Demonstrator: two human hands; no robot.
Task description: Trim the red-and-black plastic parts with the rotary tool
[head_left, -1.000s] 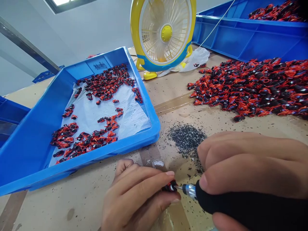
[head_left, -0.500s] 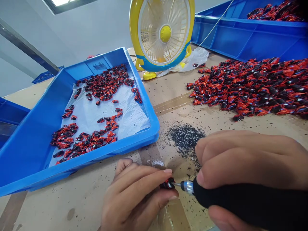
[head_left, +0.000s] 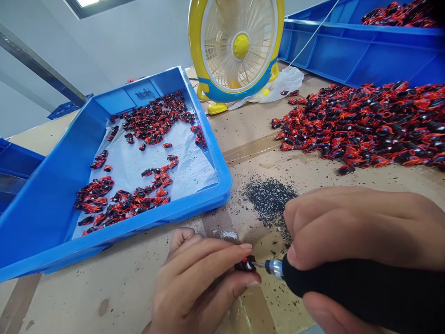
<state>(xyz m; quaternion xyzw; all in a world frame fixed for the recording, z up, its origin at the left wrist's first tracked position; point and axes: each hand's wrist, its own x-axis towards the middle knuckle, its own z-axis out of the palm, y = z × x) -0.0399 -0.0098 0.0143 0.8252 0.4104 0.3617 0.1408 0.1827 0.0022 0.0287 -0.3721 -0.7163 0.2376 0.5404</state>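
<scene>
Between the thumb and fingers of my left hand (head_left: pixel 205 283) is a small black and red plastic part (head_left: pixel 246 263), mostly covered by the fingers. My right hand (head_left: pixel 354 232) is wrapped round a black handheld rotary tool (head_left: pixel 351 290) with a silver collar. The tool's thin metal bit (head_left: pixel 259 264) meets the end of the part that faces right. Just beyond the hands lies a heap of black and white shavings (head_left: pixel 269 197) on the brown table covering.
A blue tray (head_left: pixel 227 183) on the left holds many red and black parts on a white sheet. A large pile of such parts (head_left: pixel 368 120) lies at the right. Behind stand a yellow fan (head_left: pixel 240 46) and more blue bins (head_left: pixel 361 53).
Both hands, the part and the tool appear slightly farther right, and the whole view has shifted a little. The grip and the bit's contact look the same.
</scene>
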